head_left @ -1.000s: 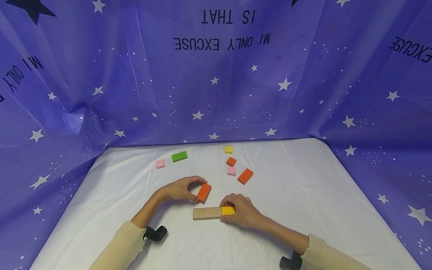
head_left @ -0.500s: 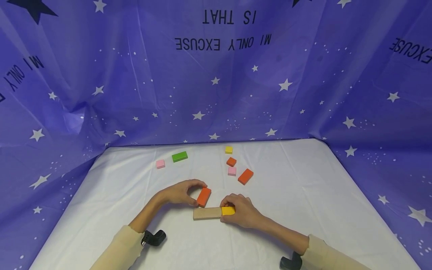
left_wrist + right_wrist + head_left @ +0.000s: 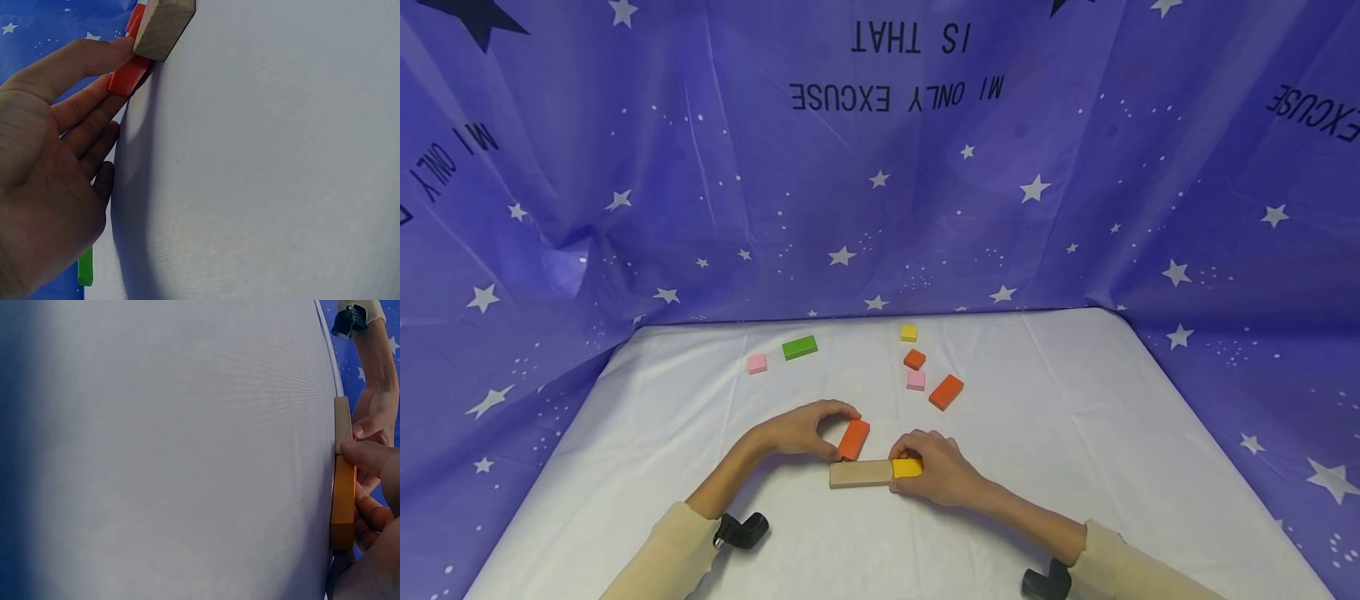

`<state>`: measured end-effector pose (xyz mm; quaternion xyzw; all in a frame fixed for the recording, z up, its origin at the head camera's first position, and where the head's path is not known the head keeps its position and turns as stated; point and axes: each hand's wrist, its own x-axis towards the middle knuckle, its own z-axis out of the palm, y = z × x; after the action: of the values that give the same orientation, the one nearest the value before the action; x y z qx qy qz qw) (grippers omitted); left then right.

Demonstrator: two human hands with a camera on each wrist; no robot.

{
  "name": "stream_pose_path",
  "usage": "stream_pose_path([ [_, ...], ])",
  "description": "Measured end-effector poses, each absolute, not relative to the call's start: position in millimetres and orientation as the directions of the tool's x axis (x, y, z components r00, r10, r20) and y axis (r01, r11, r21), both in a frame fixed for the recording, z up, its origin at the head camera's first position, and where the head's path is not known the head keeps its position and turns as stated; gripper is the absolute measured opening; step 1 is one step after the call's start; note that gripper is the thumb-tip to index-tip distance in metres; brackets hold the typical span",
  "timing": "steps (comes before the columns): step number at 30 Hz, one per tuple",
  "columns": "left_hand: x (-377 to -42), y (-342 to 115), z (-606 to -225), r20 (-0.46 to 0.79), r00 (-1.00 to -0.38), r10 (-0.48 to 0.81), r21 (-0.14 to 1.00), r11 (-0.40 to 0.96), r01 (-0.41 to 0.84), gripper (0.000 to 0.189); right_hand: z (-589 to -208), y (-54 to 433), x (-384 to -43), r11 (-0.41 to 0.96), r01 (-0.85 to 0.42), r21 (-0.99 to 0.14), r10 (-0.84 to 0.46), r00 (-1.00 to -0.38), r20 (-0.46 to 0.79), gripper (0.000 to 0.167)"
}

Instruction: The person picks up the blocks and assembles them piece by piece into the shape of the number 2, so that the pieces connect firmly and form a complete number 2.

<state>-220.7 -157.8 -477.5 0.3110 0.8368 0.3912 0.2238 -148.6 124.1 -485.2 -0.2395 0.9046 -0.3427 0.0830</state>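
My left hand [image 3: 801,428] pinches an orange-red rectangular block [image 3: 854,439] between thumb and fingertips. That block lies slanted on the cloth, its near end against or very close to the far side of a plain wooden block [image 3: 861,474]. End to end with the wooden block lies a yellow block [image 3: 907,468], which my right hand [image 3: 942,471] grips with thumb and fingers, partly covering it. In the left wrist view the thumb [image 3: 94,59] lies along the orange-red block beside the wooden one. The right wrist view shows the yellow block [image 3: 343,500] in line with the wooden block [image 3: 342,422].
Farther back on the white cloth [image 3: 1037,392] lie a green block [image 3: 800,347], two pink cubes [image 3: 757,364], a small yellow block [image 3: 908,333], a small orange block [image 3: 914,359] and another orange-red block [image 3: 946,392]. A purple star-patterned curtain [image 3: 880,208] stands behind.
My left hand has slid the orange-red block a little toward me, up to the wooden block. My right hand stays in place on the yellow block.
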Motion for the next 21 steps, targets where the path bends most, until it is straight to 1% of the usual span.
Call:
stream_pose_path([
  [21,-219.6,-156.4,-476.3,-0.144,-0.715,0.684,0.781,0.523,0.342,0.059,-483.6,123.6,-148.4,0.652,-0.371,-0.662,-0.489,-0.872,0.007,0.025],
])
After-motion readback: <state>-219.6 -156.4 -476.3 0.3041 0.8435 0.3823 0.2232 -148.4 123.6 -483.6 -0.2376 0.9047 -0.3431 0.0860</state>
